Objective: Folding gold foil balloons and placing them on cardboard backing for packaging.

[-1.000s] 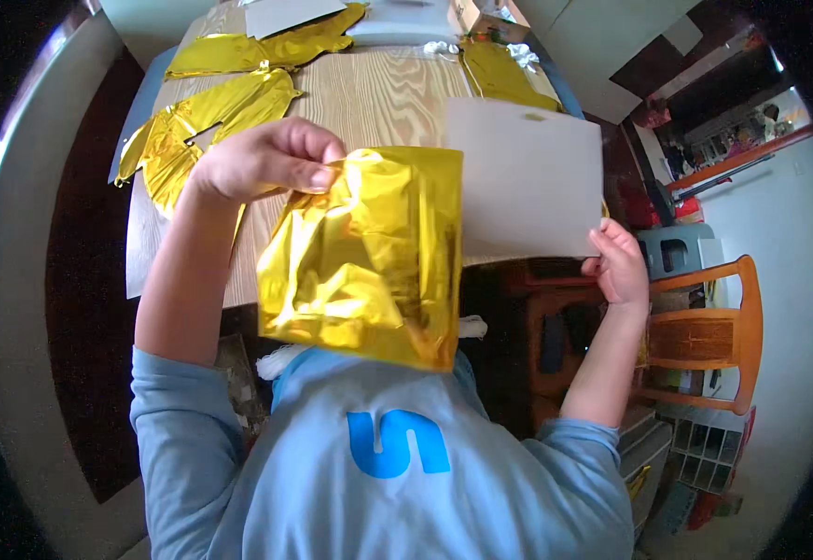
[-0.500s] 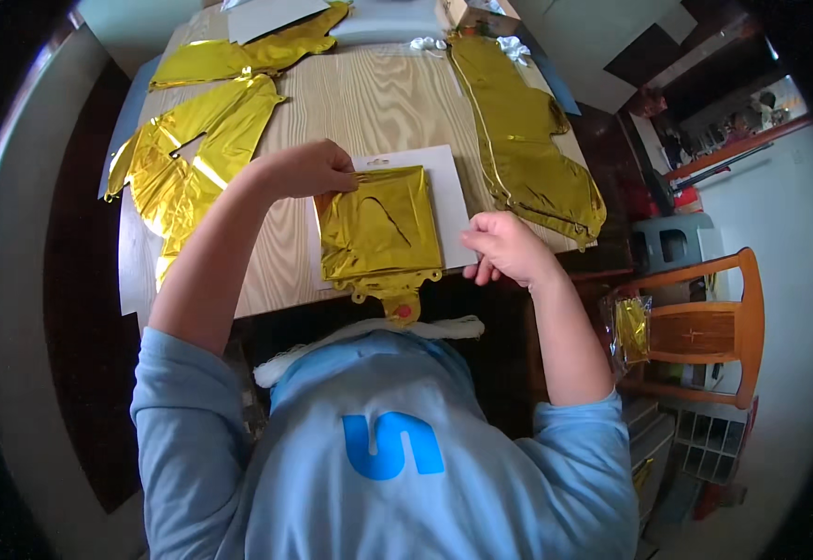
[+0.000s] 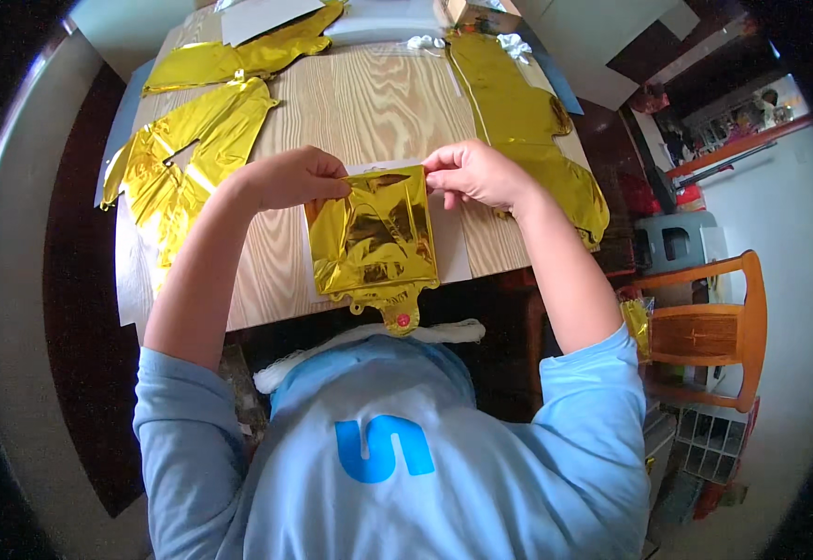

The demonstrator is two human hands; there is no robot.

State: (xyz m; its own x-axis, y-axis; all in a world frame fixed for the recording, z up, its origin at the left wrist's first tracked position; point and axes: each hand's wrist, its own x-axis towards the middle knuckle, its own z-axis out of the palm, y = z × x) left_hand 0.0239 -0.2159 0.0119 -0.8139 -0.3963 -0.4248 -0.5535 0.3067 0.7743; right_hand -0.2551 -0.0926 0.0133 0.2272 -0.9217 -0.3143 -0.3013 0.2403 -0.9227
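A folded gold foil balloon [image 3: 375, 238], flat and roughly square with a valve tab at its near edge, lies over a white card [image 3: 451, 245] near the front of the wooden table [image 3: 378, 103]. My left hand [image 3: 290, 177] pinches its top left corner. My right hand [image 3: 473, 175] pinches its top right corner. Both hands hold the balloon flat against the card.
Several more flat gold foil balloons lie about: a pile at the left [image 3: 187, 154], one at the back left [image 3: 238, 58], a long one at the right [image 3: 528, 131]. A wooden chair [image 3: 705, 327] stands to my right. White paper [image 3: 266, 14] lies at the far edge.
The balloon and white card came down from mid-air onto the table. My right hand let go of the card's edge and moved up to the balloon's top right corner.
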